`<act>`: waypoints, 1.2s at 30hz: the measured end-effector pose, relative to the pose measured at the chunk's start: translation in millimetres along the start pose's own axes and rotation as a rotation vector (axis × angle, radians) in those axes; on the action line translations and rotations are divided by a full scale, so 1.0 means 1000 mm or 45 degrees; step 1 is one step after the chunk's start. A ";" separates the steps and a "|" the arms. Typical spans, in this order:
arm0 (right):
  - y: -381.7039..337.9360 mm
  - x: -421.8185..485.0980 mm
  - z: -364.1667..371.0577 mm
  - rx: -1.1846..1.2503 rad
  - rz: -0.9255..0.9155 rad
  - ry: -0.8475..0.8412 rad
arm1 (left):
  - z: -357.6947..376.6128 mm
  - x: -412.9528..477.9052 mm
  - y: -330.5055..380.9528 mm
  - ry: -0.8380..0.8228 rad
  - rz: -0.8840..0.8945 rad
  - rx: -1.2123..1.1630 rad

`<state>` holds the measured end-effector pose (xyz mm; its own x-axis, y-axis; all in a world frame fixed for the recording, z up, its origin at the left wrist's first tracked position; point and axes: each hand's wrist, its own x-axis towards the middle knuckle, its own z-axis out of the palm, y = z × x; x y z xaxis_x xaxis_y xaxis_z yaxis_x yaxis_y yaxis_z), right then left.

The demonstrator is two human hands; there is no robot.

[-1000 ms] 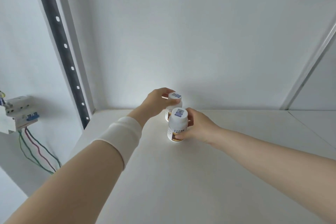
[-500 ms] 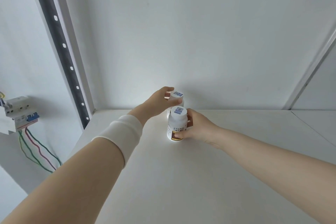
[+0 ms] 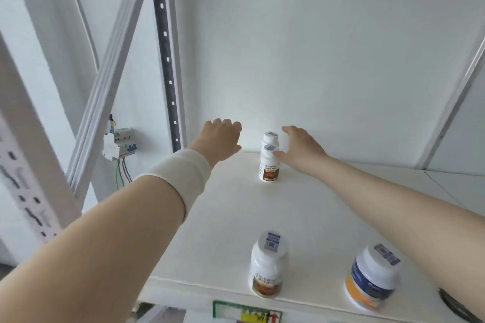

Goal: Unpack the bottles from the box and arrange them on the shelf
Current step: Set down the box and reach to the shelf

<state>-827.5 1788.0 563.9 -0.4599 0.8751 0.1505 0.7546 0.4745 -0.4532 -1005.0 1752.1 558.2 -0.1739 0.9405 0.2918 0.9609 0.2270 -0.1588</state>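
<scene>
Bottles (image 3: 269,165) upright on shelf (image 3: 315,212); left hand (image 3: 220,139) (fingers loose), right hand (image 3: 301,149) spread, both empty.

White room, metal shelving rack.
Plain white wall (image 3: 328,47) behind; dark perforated upright (image 3: 165,55) at left w/ white diagonal brace (image 3: 105,81). Breaker box (image 3: 119,143) w/ coloured wires (image 3: 122,172) on left wall. Blurred strip far left, poss. sockets. Soft, even light.
</scene>
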 end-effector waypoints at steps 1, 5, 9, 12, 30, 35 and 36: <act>-0.007 -0.012 -0.002 -0.088 -0.055 0.034 | -0.010 -0.017 -0.001 0.029 0.001 0.126; -0.038 -0.066 -0.003 -0.437 -0.280 0.096 | -0.041 -0.093 -0.003 0.098 -0.069 0.372; -0.078 -0.117 0.005 -0.561 -0.479 0.136 | -0.061 -0.170 -0.022 0.123 -0.149 0.409; -0.111 -0.153 0.021 -0.585 -0.641 0.142 | -0.065 -0.234 -0.048 0.278 -0.127 0.434; -0.316 -0.304 0.370 -0.820 -1.204 -0.567 | 0.129 -0.586 -0.262 -0.484 -0.883 0.212; -0.328 -0.321 0.474 -0.916 -1.230 -0.829 | 0.207 -0.641 -0.287 -0.732 -1.067 -0.025; -0.328 -0.321 0.493 -0.927 -1.225 -0.891 | 0.223 -0.649 -0.290 -0.785 -1.120 -0.085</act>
<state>-1158.6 1304.3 230.7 -0.9035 0.0551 -0.4250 -0.0161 0.9866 0.1621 -1218.5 1132.5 204.5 -0.8705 0.4237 -0.2504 0.4524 0.8892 -0.0681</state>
